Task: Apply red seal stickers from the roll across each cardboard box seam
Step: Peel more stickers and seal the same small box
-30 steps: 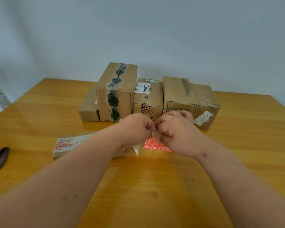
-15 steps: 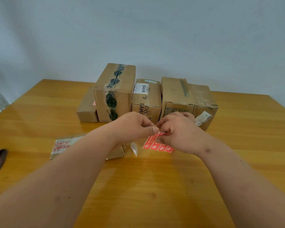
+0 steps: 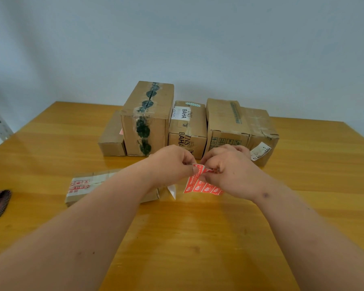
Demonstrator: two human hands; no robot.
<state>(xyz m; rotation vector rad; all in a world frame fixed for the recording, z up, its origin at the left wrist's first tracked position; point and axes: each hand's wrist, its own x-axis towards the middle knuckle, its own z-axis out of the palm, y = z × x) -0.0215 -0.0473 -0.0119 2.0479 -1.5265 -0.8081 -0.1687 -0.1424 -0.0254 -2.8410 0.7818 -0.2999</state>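
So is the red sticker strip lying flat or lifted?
Lifted at one end: left hand and right hand pinch the red sticker strip above the table.

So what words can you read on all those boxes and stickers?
"BAHA": on the white label on top of the middle box.
"BAHA", with "INS" beside it: printed on that box's front.
Handling symbols on the front of the box to its right: pictures, no words.
Red sticker strip, held by the left hand and right hand: white print too small.
Flat box red markings: blurred.
Torn label on the far-right box: unreadable.
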